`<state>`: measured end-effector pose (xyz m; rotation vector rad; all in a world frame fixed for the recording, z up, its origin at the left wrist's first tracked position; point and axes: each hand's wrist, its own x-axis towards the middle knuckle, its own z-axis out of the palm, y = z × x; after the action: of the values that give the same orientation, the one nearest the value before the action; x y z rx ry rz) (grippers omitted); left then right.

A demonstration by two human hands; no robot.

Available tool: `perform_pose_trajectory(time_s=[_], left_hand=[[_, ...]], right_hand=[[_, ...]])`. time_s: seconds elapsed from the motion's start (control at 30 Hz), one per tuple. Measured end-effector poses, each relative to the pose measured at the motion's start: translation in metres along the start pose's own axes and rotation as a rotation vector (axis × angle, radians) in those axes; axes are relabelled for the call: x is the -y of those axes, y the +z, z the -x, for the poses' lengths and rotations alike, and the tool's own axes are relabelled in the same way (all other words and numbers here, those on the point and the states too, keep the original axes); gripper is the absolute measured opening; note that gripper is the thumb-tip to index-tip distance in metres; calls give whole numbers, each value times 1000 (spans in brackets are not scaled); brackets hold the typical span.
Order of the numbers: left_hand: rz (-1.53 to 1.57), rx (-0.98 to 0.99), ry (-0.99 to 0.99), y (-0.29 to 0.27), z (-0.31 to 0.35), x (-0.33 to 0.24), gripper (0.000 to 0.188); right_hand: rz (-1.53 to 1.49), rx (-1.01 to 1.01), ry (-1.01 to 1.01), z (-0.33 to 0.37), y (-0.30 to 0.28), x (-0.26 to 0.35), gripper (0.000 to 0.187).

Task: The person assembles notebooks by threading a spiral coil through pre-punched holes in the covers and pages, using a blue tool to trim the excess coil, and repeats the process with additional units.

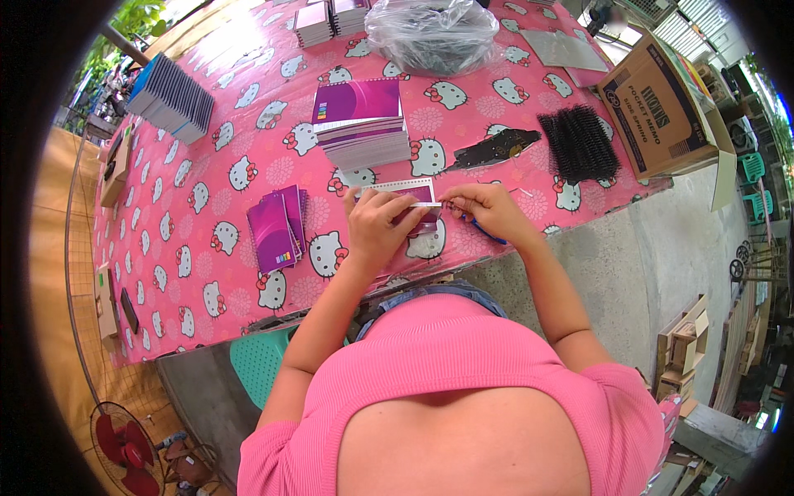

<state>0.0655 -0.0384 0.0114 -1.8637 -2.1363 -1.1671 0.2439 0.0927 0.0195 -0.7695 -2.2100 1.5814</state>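
Observation:
My left hand point(380, 221) grips a small purple notebook point(416, 190) near the table's front edge, its fingers closed over the cover. A row of punched holes runs along the notebook's far edge. At the notebook's right end my right hand point(488, 211) pinches with thumb and forefinger; what lies between the fingertips is too small to make out. A blue-handled tool point(490, 234) shows under the right hand; whether that hand holds it I cannot tell. Left of my hands, several purple notebooks point(271, 231) lie fanned. Beyond them stands a stack of punched purple pads point(364, 124).
Black spiral coils point(579, 142) lie in a pile to the right, beside an open cardboard box point(657, 103). A blue notebook stack point(169, 97) stands far left. A clear plastic bag point(432, 37) with dark contents sits at the back. The pink tablecloth point(447, 145) has a torn dark patch.

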Motion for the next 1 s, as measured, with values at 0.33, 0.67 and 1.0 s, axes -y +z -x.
perform_pose_trajectory(time_s=[0.33,0.67,1.0], left_hand=[[-19,-48,-119,8,5,-8,21],[-43,-55,-101,11,0,-4,22],[-27,-48,-86,9,1,-1,21]], right_hand=[[127,-58,-25,0,10,15,24],[387,-255,-275,-5,24,17,22],[392,-270,-315,-11,36,17,20]])
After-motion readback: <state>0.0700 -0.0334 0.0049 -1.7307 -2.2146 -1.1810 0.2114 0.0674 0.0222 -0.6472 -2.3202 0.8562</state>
